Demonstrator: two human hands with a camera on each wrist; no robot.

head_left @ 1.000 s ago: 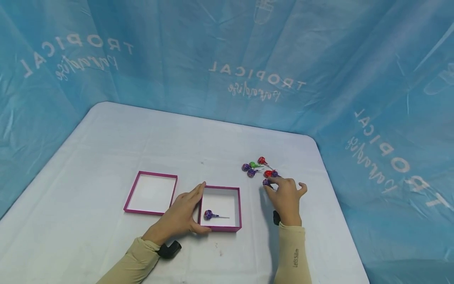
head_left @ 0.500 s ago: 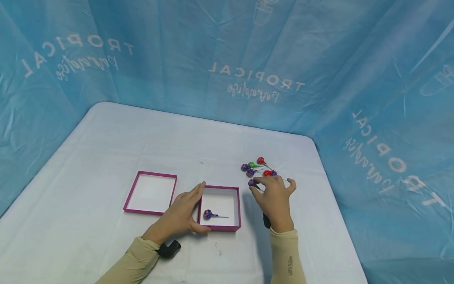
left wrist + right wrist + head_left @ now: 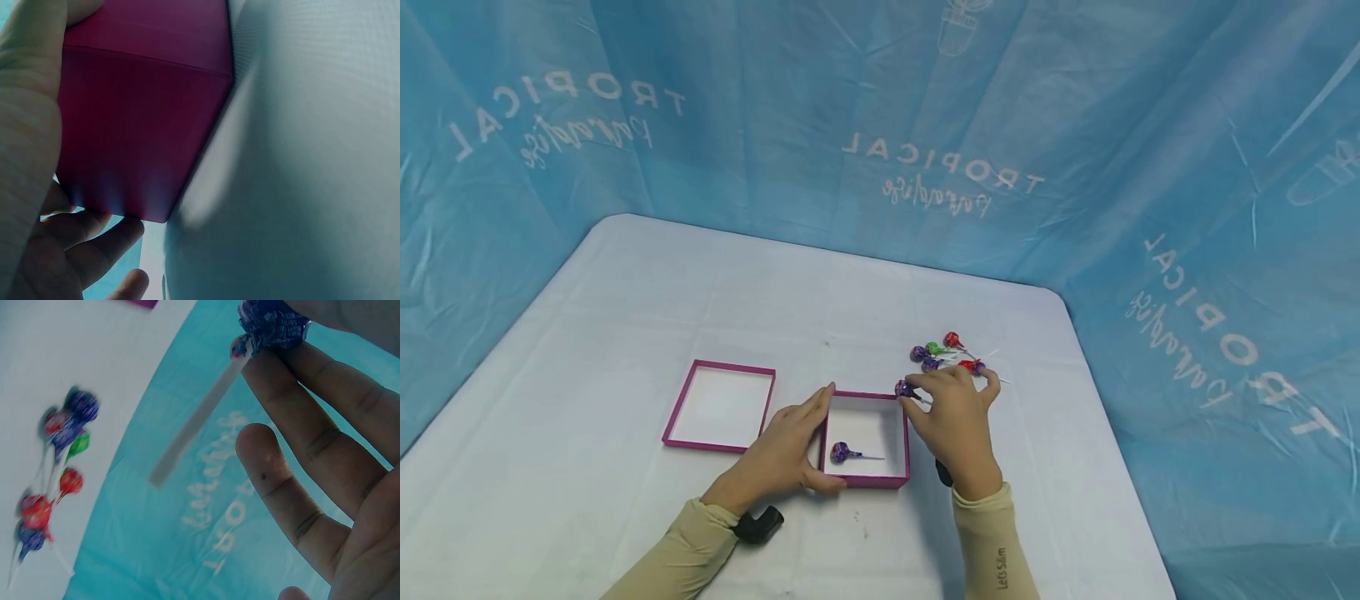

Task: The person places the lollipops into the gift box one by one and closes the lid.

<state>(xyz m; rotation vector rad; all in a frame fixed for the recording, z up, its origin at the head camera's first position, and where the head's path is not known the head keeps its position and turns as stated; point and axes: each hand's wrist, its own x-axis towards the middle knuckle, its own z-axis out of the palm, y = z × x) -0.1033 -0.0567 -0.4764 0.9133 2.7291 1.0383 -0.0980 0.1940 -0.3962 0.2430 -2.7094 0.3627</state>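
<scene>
In the head view my right hand (image 3: 955, 421) pinches a purple-wrapped lollipop (image 3: 904, 389) over the back right corner of a magenta box (image 3: 871, 482). The right wrist view shows its white stick (image 3: 199, 422) pointing away from the fingers. My left hand (image 3: 778, 454) grips the box from its left side, thumb at the front wall and fingers at the back corner. Another purple lollipop (image 3: 841, 453) lies inside the box near the front left. The left wrist view has the box's magenta outer walls (image 3: 137, 125) between thumb and fingers.
Several lollipops lie in a loose cluster behind my right hand, among them a green one (image 3: 934, 347) and a red one (image 3: 952, 339). A shallow magenta-rimmed lid (image 3: 733, 367) lies left of the box on the white table (image 3: 760, 283). Blue curtains (image 3: 775, 108) surround the table.
My right hand has carried the pinched lollipop leftward from beside the cluster to the box's back right corner. The left hand and box have stayed in place.
</scene>
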